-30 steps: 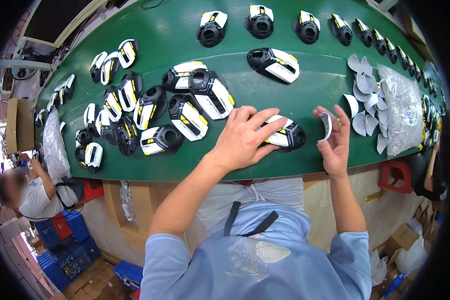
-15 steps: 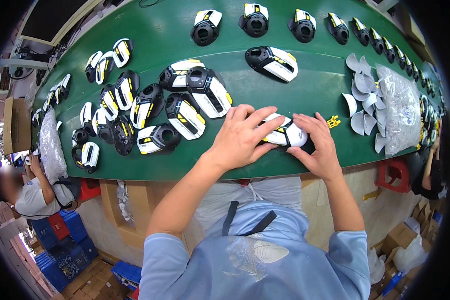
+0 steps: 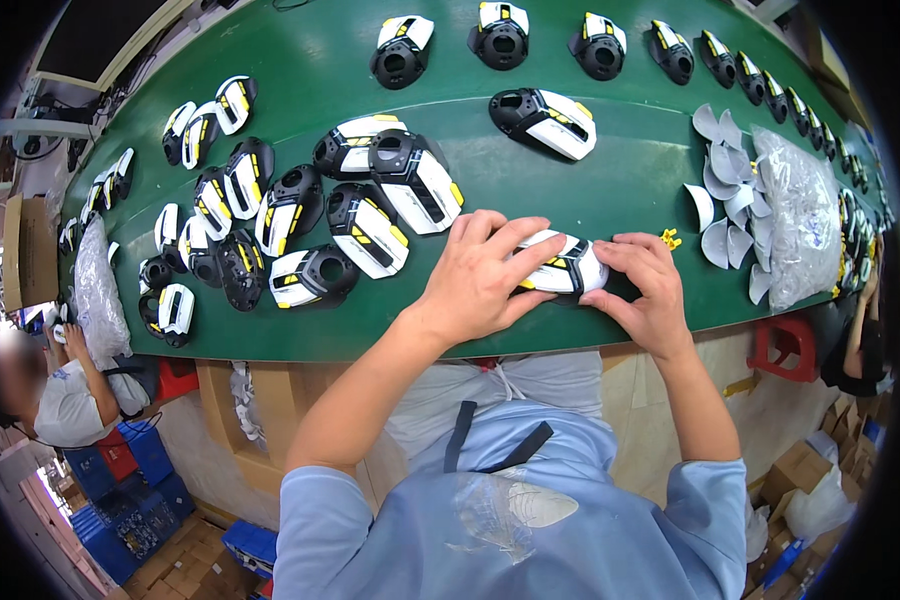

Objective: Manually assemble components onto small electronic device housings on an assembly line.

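Near the front edge of the table, my left hand (image 3: 485,275) is closed round the left part of a white-and-black plastic shell (image 3: 553,262) with yellow accents. My right hand (image 3: 648,292) is closed on the shell's right end, thumb on the near side and fingers on the far side. A smooth white curved cover (image 3: 591,270) sits on that end, beside a black band. The shell's left end and underside are hidden. A small yellow plastic part (image 3: 671,239) lies just beyond my right fingers. Farther back rests another similar shell (image 3: 545,122), turned sideways.
Similar shells cluster on the left of the green table (image 3: 450,330), including one nearby shell (image 3: 417,180). More form a row along the far side. Loose light-grey curved covers (image 3: 722,175) lie beside a clear plastic bag (image 3: 798,220) on the right. Other people sit at both sides.
My right fingers have drawn closer together and curled more around the covered end. The shell has turned slightly, showing more of its black band. My left hand keeps its hold.
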`<action>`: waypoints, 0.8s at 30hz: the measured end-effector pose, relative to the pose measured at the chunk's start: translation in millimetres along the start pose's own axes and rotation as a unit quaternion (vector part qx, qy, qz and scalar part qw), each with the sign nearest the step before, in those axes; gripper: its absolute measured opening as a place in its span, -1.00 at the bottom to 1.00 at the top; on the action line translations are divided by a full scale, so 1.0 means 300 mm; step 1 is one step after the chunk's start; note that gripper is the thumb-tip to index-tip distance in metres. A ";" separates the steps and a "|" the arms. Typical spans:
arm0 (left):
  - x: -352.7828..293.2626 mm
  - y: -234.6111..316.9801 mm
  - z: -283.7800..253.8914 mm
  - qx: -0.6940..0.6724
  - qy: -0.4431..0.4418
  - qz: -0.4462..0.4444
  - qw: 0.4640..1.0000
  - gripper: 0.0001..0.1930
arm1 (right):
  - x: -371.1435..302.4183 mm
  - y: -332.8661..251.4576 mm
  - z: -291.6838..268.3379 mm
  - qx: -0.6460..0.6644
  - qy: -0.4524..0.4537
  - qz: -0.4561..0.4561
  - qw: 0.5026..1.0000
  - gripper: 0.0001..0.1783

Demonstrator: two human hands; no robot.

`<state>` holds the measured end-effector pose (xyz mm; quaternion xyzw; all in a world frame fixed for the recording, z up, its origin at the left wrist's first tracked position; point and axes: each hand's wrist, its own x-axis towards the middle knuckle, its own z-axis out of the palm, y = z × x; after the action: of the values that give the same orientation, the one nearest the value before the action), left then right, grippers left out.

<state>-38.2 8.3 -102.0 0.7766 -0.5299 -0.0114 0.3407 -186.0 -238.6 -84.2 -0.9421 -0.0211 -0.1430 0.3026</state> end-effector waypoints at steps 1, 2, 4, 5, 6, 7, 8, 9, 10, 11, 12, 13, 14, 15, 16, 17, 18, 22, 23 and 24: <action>-0.008 0.003 0.003 -0.004 -0.001 0.001 1.000 -0.32 | 0.014 -0.001 -0.016 0.022 -0.032 -0.007 0.999 -0.36; -0.025 0.016 0.007 -0.014 0.002 -0.004 1.000 -0.32 | 0.026 0.000 -0.032 0.045 -0.063 -0.013 0.997 -0.37; -0.055 0.044 0.011 -0.033 0.004 -0.016 0.999 -0.33 | 0.037 0.009 -0.061 0.046 -0.097 -0.030 0.994 -0.39; -0.063 0.051 0.013 -0.039 0.001 -0.017 0.999 -0.33 | 0.039 0.012 -0.073 0.047 -0.128 -0.050 0.989 -0.41; -0.071 0.060 0.015 -0.038 0.002 -0.021 0.999 -0.33 | 0.041 0.008 -0.082 0.047 -0.132 -0.044 0.989 -0.41; -0.073 0.066 0.016 -0.037 0.002 -0.025 0.999 -0.34 | 0.042 0.000 -0.088 0.037 -0.146 -0.045 0.988 -0.42; -0.068 0.063 0.015 -0.044 -0.001 -0.026 0.999 -0.34 | 0.039 -0.004 -0.089 0.027 -0.160 -0.045 0.986 -0.42; -0.061 0.064 0.004 -0.036 0.001 -0.026 0.999 -0.34 | 0.039 -0.002 -0.087 0.029 -0.164 -0.036 0.985 -0.42; -0.061 0.070 0.001 -0.026 0.002 -0.025 0.999 -0.35 | 0.047 0.010 -0.084 0.019 -0.161 -0.052 0.985 -0.43; -0.070 0.082 0.004 -0.033 -0.003 -0.025 0.999 -0.35 | 0.045 0.012 -0.085 0.008 -0.156 -0.068 0.985 -0.44; -0.067 0.076 0.008 -0.028 0.001 -0.025 0.999 -0.35 | 0.033 0.017 -0.066 0.008 -0.131 -0.076 0.988 -0.41; -0.064 0.072 0.011 -0.021 0.006 -0.025 0.999 -0.34 | 0.016 0.021 -0.052 0.004 -0.127 -0.072 0.989 -0.41; -0.062 0.066 0.022 -0.028 0.005 -0.020 0.999 -0.35 | 0.000 0.024 -0.043 -0.002 -0.113 -0.063 0.992 -0.40; -0.049 0.070 0.027 -0.027 0.004 -0.015 1.000 -0.35 | -0.011 0.024 -0.037 -0.006 -0.098 -0.056 0.994 -0.39; -0.027 0.076 0.035 -0.032 0.001 -0.008 0.999 -0.37 | -0.013 0.020 -0.035 -0.008 -0.094 -0.056 0.994 -0.39; -0.007 0.079 0.043 -0.037 -0.003 0.000 0.999 -0.37 | -0.006 0.013 -0.029 -0.015 -0.102 -0.056 0.993 -0.39; 0.010 0.081 0.055 -0.035 -0.002 0.004 0.999 -0.37 | -0.004 0.008 -0.027 -0.023 -0.111 -0.055 0.992 -0.38; 0.042 0.090 0.077 -0.042 0.016 0.009 0.999 -0.43 | -0.026 -0.005 -0.009 -0.023 -0.094 -0.045 0.994 -0.39; 0.038 0.097 0.077 -0.042 0.017 0.000 0.999 -0.45 | -0.033 -0.009 -0.014 -0.023 -0.085 -0.045 0.995 -0.39; 0.039 0.095 0.082 -0.037 0.018 -0.001 0.999 -0.45 | -0.025 -0.002 -0.017 -0.021 -0.075 -0.047 0.996 -0.38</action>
<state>-65.7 -20.2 -101.5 0.7642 -0.5221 -0.0173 0.3783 -194.5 -240.7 -82.0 -0.9541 -0.0852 -0.0867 0.2735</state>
